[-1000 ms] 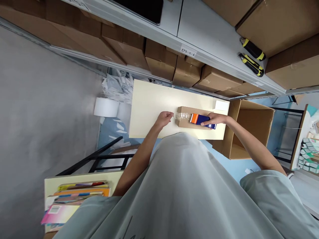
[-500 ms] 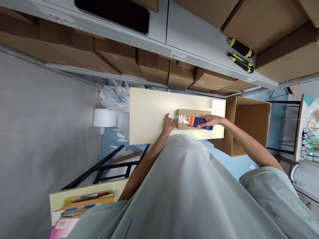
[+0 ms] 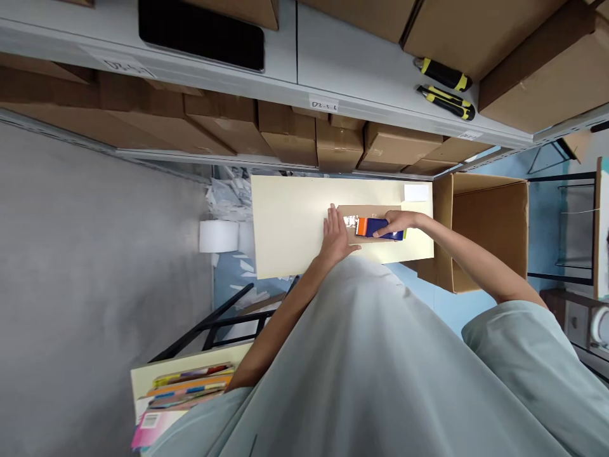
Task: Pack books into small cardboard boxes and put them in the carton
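Shelving packed with cardboard boxes runs across the top of the view. Beneath it stands the pale desk, with an open carton just beside its right end. A long cardboard box lies on the desk, right of the middle. The left hand is pressed flat at the box's left end, fingers straight and close together, thumb spread away, gripping nothing. The right hand is clamped around a blue and orange tape dispenser on the box's top. Clear tape shines on the cardboard between dispenser and left hand.
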### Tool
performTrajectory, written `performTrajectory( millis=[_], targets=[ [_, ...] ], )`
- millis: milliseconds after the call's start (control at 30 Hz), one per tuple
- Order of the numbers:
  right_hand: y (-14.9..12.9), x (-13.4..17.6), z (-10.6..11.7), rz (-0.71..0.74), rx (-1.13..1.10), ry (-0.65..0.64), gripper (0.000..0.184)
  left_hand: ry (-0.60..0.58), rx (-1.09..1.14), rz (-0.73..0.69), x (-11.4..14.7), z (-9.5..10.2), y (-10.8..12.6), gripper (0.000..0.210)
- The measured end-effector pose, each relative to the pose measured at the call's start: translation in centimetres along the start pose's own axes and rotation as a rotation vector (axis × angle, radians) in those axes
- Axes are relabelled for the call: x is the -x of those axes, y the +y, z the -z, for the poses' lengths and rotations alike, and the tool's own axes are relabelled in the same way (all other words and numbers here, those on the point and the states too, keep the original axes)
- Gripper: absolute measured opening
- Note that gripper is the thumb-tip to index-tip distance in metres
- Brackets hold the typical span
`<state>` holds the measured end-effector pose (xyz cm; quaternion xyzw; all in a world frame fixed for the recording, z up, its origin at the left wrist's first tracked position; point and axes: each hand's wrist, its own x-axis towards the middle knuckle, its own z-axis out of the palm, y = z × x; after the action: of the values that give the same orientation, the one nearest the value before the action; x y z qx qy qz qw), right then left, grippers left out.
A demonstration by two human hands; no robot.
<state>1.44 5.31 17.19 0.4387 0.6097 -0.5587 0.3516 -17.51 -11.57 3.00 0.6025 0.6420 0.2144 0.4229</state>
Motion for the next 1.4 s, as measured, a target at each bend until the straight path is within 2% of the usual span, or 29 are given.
performTrajectory(
  millis=[100,267,467,567,633,767,833,1100,1233,1400],
  targets=[
    [0.1,-0.2,0.2,0.015,0.051,0.029,0.077,-0.049,-0.223,-0.098,-1.2,0.8,1.4,0.153],
    [0.1,-0.6,0.6,0.002,0.112,0.056,0.077,-0.036,-0.343,-0.055,-1.5,0.7,3.2,0.140],
    [-0.2,-1.2,1.3,0.029,0.130,0.029,0.068,-0.047,-0.311,0.019,-1.5,0.9,3.7,0.120],
    [-0.1,-1.3,2.0,0.064,0.211,0.027,0.061,-0.025,-0.232,0.032,-1.7,1.0,4.1,0.112],
    [0.4,-1.1,2.7,0.083,0.222,-0.020,0.058,-0.006,-0.194,0.027,-1.8,1.0,4.3,0.111],
    [2.5,0.5,4.7,0.095,0.127,-0.199,0.065,-0.052,-0.305,0.069,-2.1,0.9,4.3,0.124],
    [3.9,1.6,5.9,0.079,0.115,-0.232,0.068,-0.092,-0.409,0.090,-2.2,0.8,4.1,0.133],
    [11.1,4.6,9.8,0.065,0.085,-0.242,0.068,-0.113,-0.575,0.120,-2.7,0.3,3.8,0.139],
    [13.9,5.0,10.2,0.076,0.052,-0.226,0.066,-0.138,-0.617,0.152,-2.9,0.3,4.2,0.142],
    [15.9,4.4,10.1,0.122,0.067,-0.227,0.063,-0.176,-0.658,0.177,-3.1,0.4,4.8,0.145]
  ],
)
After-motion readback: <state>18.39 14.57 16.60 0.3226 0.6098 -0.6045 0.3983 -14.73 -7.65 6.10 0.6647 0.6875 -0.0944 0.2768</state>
